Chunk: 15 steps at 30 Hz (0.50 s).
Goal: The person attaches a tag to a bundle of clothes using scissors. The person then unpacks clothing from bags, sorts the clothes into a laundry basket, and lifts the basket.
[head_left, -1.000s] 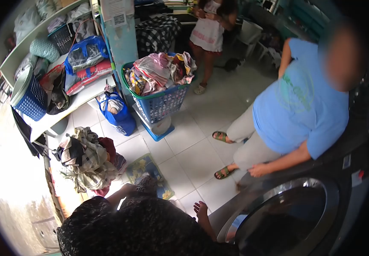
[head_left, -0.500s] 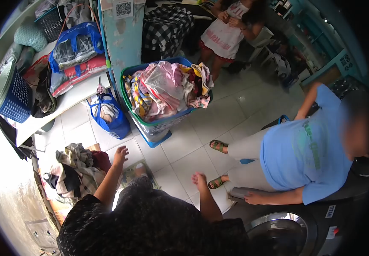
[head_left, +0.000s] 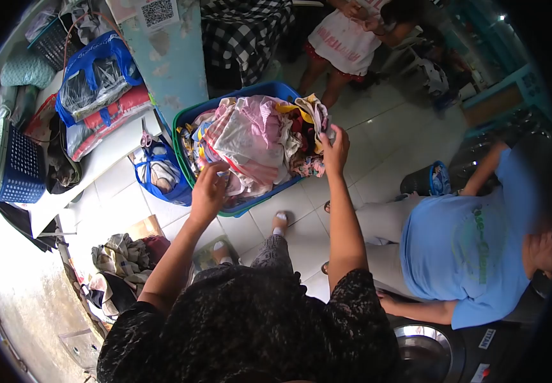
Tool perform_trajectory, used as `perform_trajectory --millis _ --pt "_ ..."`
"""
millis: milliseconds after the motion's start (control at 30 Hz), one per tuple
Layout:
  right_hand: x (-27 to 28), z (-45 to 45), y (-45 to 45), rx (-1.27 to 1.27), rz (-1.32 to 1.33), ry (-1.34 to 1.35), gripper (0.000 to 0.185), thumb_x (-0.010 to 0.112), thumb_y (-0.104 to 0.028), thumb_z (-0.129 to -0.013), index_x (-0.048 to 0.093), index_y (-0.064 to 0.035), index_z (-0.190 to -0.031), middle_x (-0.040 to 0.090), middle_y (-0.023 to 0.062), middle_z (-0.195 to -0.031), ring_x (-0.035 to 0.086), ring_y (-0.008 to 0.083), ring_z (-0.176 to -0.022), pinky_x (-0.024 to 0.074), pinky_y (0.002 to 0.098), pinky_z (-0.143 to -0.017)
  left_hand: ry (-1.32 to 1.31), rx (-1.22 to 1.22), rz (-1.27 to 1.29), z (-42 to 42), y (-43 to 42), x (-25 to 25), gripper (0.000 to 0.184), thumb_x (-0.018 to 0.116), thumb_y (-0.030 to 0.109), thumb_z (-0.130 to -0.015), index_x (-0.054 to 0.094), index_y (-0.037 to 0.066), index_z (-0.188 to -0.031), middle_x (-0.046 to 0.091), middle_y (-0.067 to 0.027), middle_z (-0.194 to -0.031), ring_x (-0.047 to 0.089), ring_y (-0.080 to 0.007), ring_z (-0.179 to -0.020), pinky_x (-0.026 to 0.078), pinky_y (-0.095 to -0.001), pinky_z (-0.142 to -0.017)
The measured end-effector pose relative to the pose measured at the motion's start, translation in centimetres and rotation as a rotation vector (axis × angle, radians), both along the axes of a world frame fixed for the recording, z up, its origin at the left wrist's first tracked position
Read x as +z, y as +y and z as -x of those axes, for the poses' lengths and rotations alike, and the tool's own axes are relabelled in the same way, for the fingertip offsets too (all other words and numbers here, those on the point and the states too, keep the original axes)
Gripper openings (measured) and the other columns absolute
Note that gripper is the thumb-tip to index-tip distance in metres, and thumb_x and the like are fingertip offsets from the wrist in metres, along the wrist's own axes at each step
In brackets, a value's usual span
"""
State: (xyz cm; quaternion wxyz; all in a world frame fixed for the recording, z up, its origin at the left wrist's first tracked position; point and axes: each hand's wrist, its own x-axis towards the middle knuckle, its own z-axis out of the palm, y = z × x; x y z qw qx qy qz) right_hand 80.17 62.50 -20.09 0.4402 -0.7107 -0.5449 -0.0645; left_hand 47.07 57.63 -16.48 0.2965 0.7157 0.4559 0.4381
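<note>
A big laundry basket (head_left: pixel 262 203) with blue and green rims stands in front of me, heaped with mixed clothes (head_left: pixel 244 137) in pink, white and yellow. At its near left edge is my left hand (head_left: pixel 208 191), fingers bent and apart, holding nothing that I can see. My right hand (head_left: pixel 335 150) reaches the right end of the heap, thumb and fingers apart beside a striped cloth (head_left: pixel 315 113). Whether those fingertips touch the cloth is hard to make out.
To the left are a blue bag (head_left: pixel 161 171), a clothes pile (head_left: pixel 122 262) and a shelf (head_left: pixel 107 143) with bags and baskets. A person in a blue shirt (head_left: pixel 461 246) stands right, beside a front-loading washer (head_left: pixel 426 354). Another person (head_left: pixel 346 38) stands at the back.
I have stepped closer to the laundry basket. Both my hands have moved forward from near my body to the basket's two sides. The person in blue now appears further right.
</note>
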Motion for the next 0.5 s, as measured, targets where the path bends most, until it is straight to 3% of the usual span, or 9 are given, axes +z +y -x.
perform_trajectory --millis 100,167,200,233,300,333,367,433,500 --pt "-4.4 -4.0 4.2 0.021 0.19 0.427 0.042 0.046 -0.037 -0.086 0.051 -0.0026 -0.11 0.051 0.014 -0.112 0.045 0.0313 -0.107 0.0352 0.0371 -0.089 0.301 0.332 -0.208 -2.4 2.5 -0.7 0.04 0.058 0.008 -0.072 0.047 0.005 -0.111 0.042 -0.0159 -0.123 0.044 -0.0338 -0.11 0.036 -0.0392 -0.089" --pt "-7.0 -6.6 6.4 0.146 0.303 0.788 0.053 0.039 -0.045 -0.088 0.046 -0.0022 -0.118 0.047 0.0146 -0.121 0.043 0.0297 -0.112 0.0336 0.0352 -0.092 0.262 0.518 -0.138 -1.9 4.6 -3.6 0.045 0.058 0.01 -0.074 0.045 0.004 -0.116 0.04 -0.017 -0.126 0.041 -0.0345 -0.113 0.034 -0.0395 -0.091" --pt "-4.4 -5.7 6.3 0.098 0.455 1.096 0.066 0.035 -0.052 -0.087 0.031 -0.0043 -0.132 0.033 0.0114 -0.136 0.033 0.0234 -0.123 0.0255 0.0321 -0.1 0.262 0.566 -0.111 -1.0 5.5 -5.2 0.046 0.058 0.013 -0.075 0.043 0.004 -0.119 0.038 -0.0184 -0.127 0.04 -0.0348 -0.115 0.033 -0.0396 -0.093" --pt "-6.9 -7.2 7.7 0.062 0.503 1.196 0.069 0.038 -0.053 -0.085 0.031 -0.0033 -0.132 0.032 0.0113 -0.136 0.032 0.0231 -0.124 0.0252 0.0319 -0.1 0.26 0.618 -0.08 0.1 6.1 -7.0 0.048 0.058 0.015 -0.077 0.042 0.005 -0.121 0.037 -0.0198 -0.128 0.038 -0.035 -0.117 0.032 -0.0398 -0.094" --pt "-4.8 -7.0 9.0 0.095 0.57 1.299 0.07 0.039 -0.056 -0.084 0.035 -0.0033 -0.13 0.037 0.011 -0.134 0.035 0.023 -0.122 0.0274 0.0326 -0.099 0.328 0.816 0.099 2.3 6.6 -10.4 0.048 0.054 0.02 -0.081 0.041 0.002 -0.122 0.035 -0.0229 -0.129 0.037 -0.0362 -0.117 0.031 -0.039 -0.095" --pt "-8.3 -8.5 10.5 0.322 0.527 1.509 0.068 0.037 -0.057 -0.084 0.04 -0.0042 -0.127 0.046 0.0121 -0.126 0.044 0.0241 -0.114 0.0326 0.0342 -0.096 0.112 0.819 0.306 2.3 6.3 -9.3 0.048 0.051 0.025 -0.084 0.039 -0.002 -0.123 0.035 -0.0231 -0.128 0.039 -0.0341 -0.116 0.032 -0.0371 -0.094" --pt "-8.1 -9.0 11.7 0.322 0.609 1.582 0.067 0.036 -0.057 -0.084 0.042 -0.005 -0.126 0.048 0.0118 -0.123 0.046 0.0244 -0.111 0.0343 0.0348 -0.095 -0.247 0.786 0.477 5.0 6.8 -13.5 0.048 0.048 0.028 -0.086 0.039 -0.003 -0.122 0.044 -0.0195 -0.12 0.046 -0.0294 -0.11 0.035 -0.0348 -0.091" --pt "-7.4 -9.0 13.7 0.317 0.774 1.723 0.066 0.035 -0.058 -0.084 0.044 -0.0067 -0.124 0.053 0.0114 -0.117 0.051 0.0251 -0.105 0.0376 0.036 -0.093 -0.552 0.659 0.741 3.7 6.5 -9.7 0.045 0.047 0.03 -0.087 0.043 0.0 -0.119 0.052 -0.0145 -0.11 0.052 -0.0243 -0.103 0.04 -0.032 -0.086" --pt "-7.5 -8.8 15.6 0.39 0.867 1.729 0.064 0.035 -0.057 -0.085 0.046 -0.0057 -0.121 0.056 0.0118 -0.111 0.055 0.0243 -0.098 0.0415 0.0357 -0.089 -0.662 0.681 0.804 3.2 6.6 -9.1 0.041 0.044 0.033 -0.088 0.048 0.002 -0.113 0.057 -0.0103 -0.103 0.057 -0.0213 -0.093 0.045 -0.0305 -0.079"
